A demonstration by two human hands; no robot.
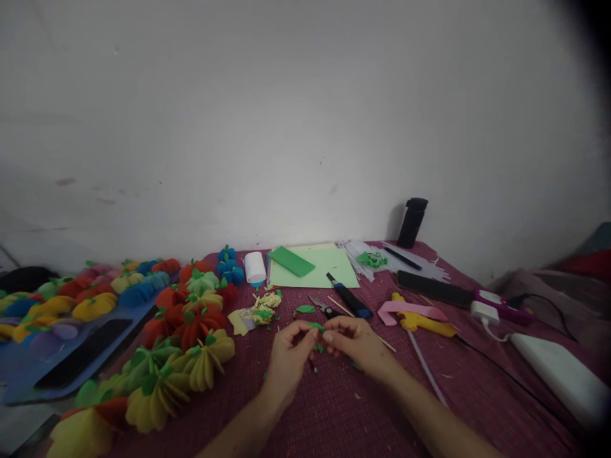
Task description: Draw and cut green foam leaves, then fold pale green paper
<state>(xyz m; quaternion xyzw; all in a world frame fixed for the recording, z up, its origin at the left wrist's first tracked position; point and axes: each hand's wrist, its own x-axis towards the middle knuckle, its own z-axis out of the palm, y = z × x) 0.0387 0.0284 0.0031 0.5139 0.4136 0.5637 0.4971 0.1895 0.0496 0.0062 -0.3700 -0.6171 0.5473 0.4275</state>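
My left hand (294, 350) and my right hand (352, 342) meet over the middle of the cloth. Between their fingertips is a small green paper piece (317, 326), pinched from both sides; its exact shape is partly covered by the fingers. Just beyond lies a green paper leaf (305, 309). Scissors (324, 308) rest behind my right hand, next to a black and blue utility knife (350, 296) and a thin wooden stick (340, 306). Crumpled yellow and green scraps (265, 308) lie ahead of my left hand.
Many paper pumpkins (198, 324) fill the left side. Pale green sheets (329, 270) bear a green strip (292, 261). To the right are a yellow glue gun (424, 322) with a cord, a pink strip (389, 310), a power strip (436, 289) and a black bottle (412, 222).
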